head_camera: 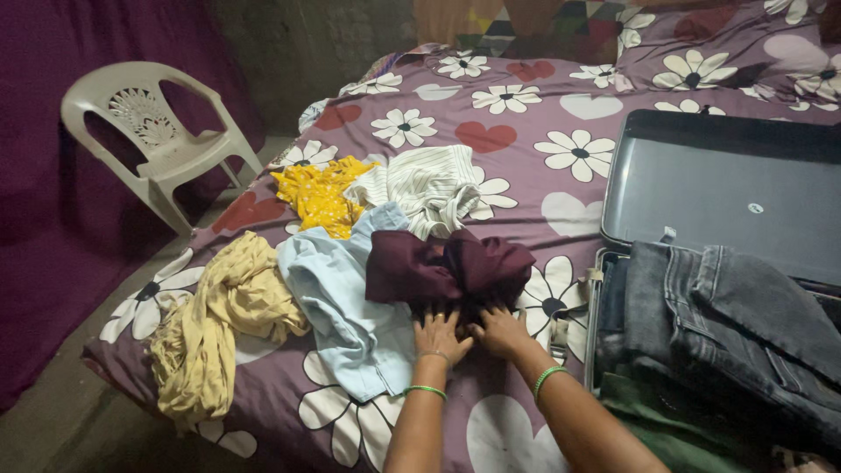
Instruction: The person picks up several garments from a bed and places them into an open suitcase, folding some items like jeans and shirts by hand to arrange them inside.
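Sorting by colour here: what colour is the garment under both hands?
Dark maroon garment, with the left hand and right hand on it; head view.

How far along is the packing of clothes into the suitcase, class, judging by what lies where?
Done: dark jeans already lie across the open suitcase. In hand: both hands, left hand and right hand, press on the maroon garment on the bed. Left: the light blue shirt, striped top, yellow floral cloth and beige garment remain loose.
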